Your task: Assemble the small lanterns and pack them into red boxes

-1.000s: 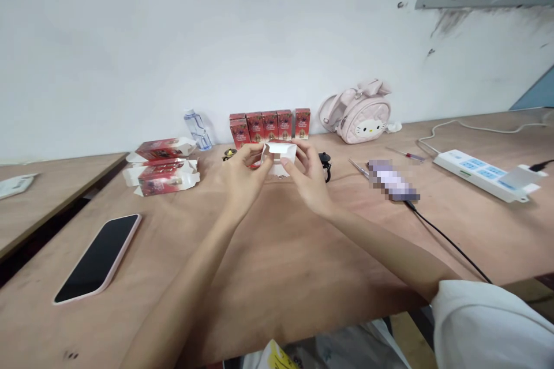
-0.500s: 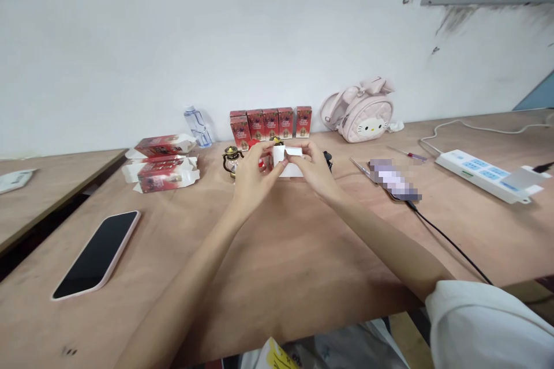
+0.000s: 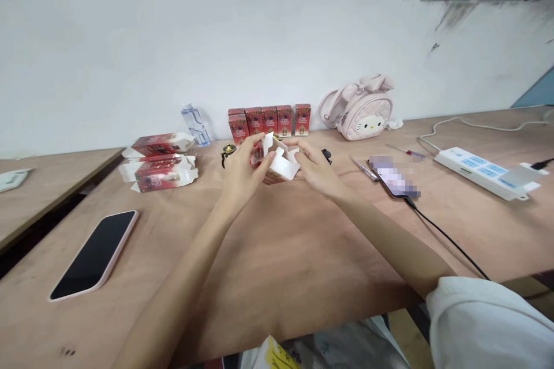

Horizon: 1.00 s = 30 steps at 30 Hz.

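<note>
Okay, left hand (image 3: 242,168) grips a small open box (image 3: 280,169), white flaps (image 3: 268,142) out; right hand (image 3: 319,170) pinches its right side. Red boxes (image 3: 269,120) stand behind, pink bag (image 3: 367,115) near them.

Shows white inside the open carton (image 3: 285,168), red with pale lettering on the small boxes (image 3: 269,121), and red beside white on the unfolded cartons (image 3: 158,177). Runs to pale pink on the bag (image 3: 350,127) around a white cat motif (image 3: 370,129) with black eyes and yellow nose, and to black within a pink rim on the left-hand phone (image 3: 95,256). Reads pinkish brown on the desk (image 3: 277,253), bluish white on the wall (image 3: 173,23).
</note>
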Available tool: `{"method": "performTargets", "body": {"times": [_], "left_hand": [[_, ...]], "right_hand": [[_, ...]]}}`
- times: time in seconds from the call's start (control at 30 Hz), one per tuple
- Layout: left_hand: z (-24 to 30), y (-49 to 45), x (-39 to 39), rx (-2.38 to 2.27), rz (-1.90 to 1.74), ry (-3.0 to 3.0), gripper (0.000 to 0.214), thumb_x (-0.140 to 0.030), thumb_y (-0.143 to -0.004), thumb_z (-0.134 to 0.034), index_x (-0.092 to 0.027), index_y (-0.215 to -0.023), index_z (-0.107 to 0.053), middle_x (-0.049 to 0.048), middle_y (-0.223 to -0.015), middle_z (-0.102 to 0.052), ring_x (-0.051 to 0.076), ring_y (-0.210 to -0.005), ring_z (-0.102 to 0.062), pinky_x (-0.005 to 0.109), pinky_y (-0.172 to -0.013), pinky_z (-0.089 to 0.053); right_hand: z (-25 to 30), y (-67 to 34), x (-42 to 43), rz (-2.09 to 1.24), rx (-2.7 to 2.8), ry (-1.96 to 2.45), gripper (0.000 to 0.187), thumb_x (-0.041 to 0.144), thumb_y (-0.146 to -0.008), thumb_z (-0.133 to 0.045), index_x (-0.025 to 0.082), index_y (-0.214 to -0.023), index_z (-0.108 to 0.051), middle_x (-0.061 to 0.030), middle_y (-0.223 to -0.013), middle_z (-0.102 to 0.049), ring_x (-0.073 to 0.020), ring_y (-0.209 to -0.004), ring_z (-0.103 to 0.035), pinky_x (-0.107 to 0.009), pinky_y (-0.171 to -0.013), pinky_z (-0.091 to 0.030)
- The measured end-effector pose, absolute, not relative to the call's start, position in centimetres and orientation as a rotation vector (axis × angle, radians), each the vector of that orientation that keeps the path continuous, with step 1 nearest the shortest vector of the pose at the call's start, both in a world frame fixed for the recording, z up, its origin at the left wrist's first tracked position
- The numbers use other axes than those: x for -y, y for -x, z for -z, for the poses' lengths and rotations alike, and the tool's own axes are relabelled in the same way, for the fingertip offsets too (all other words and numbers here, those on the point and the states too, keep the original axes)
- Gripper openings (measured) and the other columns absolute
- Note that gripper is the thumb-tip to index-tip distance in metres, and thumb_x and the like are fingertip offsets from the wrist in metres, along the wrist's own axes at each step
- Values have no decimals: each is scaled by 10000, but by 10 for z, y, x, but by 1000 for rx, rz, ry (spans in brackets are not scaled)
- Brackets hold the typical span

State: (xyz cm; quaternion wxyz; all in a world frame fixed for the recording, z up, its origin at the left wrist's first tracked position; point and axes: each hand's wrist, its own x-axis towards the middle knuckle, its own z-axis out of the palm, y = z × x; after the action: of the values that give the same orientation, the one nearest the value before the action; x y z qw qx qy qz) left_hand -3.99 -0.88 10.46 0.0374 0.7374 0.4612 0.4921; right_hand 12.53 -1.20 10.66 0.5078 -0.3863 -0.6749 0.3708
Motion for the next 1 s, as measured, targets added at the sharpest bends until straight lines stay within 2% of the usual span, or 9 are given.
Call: {"method": "performTargets", "body": {"times": [0.27, 0.37, 0.5, 0.7, 0.87, 1.0], "left_hand": [[-107, 37, 13, -1446, -1473, -2288, 365, -346, -806, -589, -231, -1145, -516, 44, -1111, -654, 196, -955, -642, 312, -753, -526], [-108, 35, 17, -1500, -1419, -2335, 369, -384, -754, -649, -218, -1055, -515, 45, -1077, -657, 195, -885, -647, 318, -731, -524], [-110, 34, 19, -1505, -1363, -2429, 299, -396, -757, -645, -213, -951, -511, 42, -1037, -662, 195, -865, -638, 323, -729, -514], [-108, 35, 17, -1478, -1368, -2454, 299, -388, -766, -641, -214, -965, -500, 46, -1045, -656, 174, -788, -636, 311, -698, -505], [-103, 32, 17, -1405, -1356, -2495, 275, -368, -782, -631, -210, -972, -509, 53, -1069, -641, 162, -790, -629, 313, -728, -506], [-102, 31, 17, -1372, -1334, -2512, 247, -361, -800, -612, -209, -970, -517, 59, -1084, -634, 165, -816, -627, 317, -741, -507]], "right_hand": [[-106, -130, 8, -1041, 1557, 862, 237, 222, -840, -435, 211, -1039, -562, -43, -1041, -650, -163, -986, -611, -386, -899, -501], [-104, -133, 4, -1106, 1541, 865, 241, 318, -850, -497, 216, -1058, -561, -56, -1055, -657, -175, -953, -631, -405, -863, -525], [-104, -138, -1, -1175, 1527, 869, 273, 374, -814, -578, 223, -1042, -581, -63, -1082, -661, -178, -936, -642, -382, -811, -546], [-105, -143, -5, -1095, 1600, 896, 221, 310, -847, -512, 230, -1036, -596, -30, -1019, -665, -146, -898, -634, -321, -783, -537], [-107, -146, -5, -967, 1662, 971, 232, 234, -846, -472, 216, -1033, -608, -20, -920, -663, -143, -873, -622, -334, -809, -521], [-113, -147, -1, -959, 1668, 993, 240, 193, -838, -446, 201, -982, -637, -31, -938, -669, -150, -894, -621, -349, -821, -522]]}}
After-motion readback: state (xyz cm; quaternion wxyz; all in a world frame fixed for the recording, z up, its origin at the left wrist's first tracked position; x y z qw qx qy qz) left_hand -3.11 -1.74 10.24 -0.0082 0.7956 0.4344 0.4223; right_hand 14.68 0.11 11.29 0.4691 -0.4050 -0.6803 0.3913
